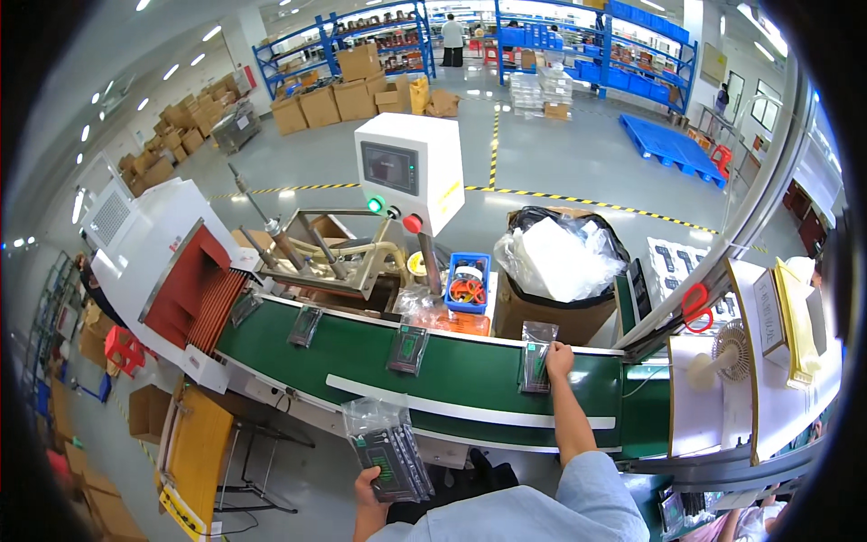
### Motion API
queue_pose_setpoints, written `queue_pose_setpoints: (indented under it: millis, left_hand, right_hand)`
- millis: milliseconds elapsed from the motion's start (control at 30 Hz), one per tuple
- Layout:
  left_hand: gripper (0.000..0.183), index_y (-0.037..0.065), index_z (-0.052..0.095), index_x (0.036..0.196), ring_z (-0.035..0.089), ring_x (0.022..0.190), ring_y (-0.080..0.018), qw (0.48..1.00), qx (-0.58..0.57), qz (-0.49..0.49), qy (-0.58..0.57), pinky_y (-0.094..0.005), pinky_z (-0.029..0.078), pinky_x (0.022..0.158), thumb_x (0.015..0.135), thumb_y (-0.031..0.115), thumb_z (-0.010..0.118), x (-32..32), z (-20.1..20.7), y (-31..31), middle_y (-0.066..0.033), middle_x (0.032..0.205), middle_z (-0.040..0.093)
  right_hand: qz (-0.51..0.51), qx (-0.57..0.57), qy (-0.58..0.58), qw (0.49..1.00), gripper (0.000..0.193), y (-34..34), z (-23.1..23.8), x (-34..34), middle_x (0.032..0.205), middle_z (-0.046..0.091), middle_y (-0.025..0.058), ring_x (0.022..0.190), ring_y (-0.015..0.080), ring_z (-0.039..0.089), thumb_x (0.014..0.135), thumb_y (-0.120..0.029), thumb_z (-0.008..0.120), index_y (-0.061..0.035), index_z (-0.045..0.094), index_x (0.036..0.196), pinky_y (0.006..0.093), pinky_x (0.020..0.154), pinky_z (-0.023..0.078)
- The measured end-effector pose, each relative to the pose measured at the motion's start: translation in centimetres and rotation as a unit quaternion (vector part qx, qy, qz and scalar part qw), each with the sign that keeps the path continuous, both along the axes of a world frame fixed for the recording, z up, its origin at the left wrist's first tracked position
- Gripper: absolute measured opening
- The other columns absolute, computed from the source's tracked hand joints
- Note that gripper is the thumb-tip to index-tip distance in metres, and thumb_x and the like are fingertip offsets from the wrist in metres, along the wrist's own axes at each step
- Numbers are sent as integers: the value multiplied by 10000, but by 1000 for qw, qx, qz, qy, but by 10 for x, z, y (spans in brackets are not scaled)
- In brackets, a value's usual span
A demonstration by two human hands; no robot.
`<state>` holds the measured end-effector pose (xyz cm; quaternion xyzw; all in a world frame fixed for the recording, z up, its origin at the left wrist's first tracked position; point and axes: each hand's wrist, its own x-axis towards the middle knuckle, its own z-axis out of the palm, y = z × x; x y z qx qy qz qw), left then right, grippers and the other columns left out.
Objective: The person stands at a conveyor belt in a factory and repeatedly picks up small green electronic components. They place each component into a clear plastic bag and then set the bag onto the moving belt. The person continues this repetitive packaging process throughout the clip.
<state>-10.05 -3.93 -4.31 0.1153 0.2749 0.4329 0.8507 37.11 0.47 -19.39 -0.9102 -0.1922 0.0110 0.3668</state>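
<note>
My left hand (367,490) is closed round a stack of flat black boxes in clear plastic bags (390,461), held in front of the belt's near edge. Loose bag ends stick up from the top of the stack. Over on the right, my right hand (560,359) grips the edge of a single bagged black box (536,366) at the green conveyor belt (470,361); its fingertips are partly hidden. Farther left along the belt lie more such boxes: one bagged box (408,350), another bagged box (305,327) and a third bagged box (244,309) near the machine's mouth.
A white machine with a red curtain (185,285) stands at the belt's left end. Behind the belt are a control box (411,167), a blue bin (468,285) and a carton of plastic waste (560,262). A small fan (722,357) stands right. A white strip (470,406) runs along the belt.
</note>
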Motion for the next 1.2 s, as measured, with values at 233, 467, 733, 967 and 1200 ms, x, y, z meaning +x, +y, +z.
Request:
queue_pose_setpoints:
  millis: [233,467,733,967,1200]
  left_hand:
    - [423,-49,484,1100,595,897,-319,999,-29,-26,-10,-445,475,813,719,132,523,7,26,1,-198,1002,585]
    - [416,-46,466,1131,591,914,-279,992,-11,-124,-15,-402,480,814,767,150,515,18,19,8,-179,1034,573]
    - [483,-13,399,1219,576,943,-206,981,2,-187,56,-343,470,819,785,136,550,15,20,4,-123,1066,566]
    - [511,14,361,1257,574,939,-196,985,36,-144,91,-318,459,830,800,141,549,10,21,2,-115,1077,559]
    - [461,0,403,1215,579,926,-213,994,35,-101,21,-352,483,802,798,150,531,19,38,12,-133,1070,558]
  right_hand:
    - [212,102,210,949,303,18,54,-56,854,596,146,788,283,572,817,-277,531,-32,600,982,377,699,461]
    - [608,97,456,643,306,-25,170,-209,903,591,50,822,114,549,891,-216,495,20,544,1079,255,716,461]
    - [558,106,441,695,204,-29,164,-221,755,577,16,714,89,506,843,-136,526,29,612,926,224,669,410]
    - [544,149,420,711,145,-31,203,-236,709,560,17,655,79,502,804,-84,565,35,619,866,219,602,404]
    - [589,87,441,671,146,-40,219,-230,767,589,38,707,97,523,804,-97,587,47,611,816,232,654,414]
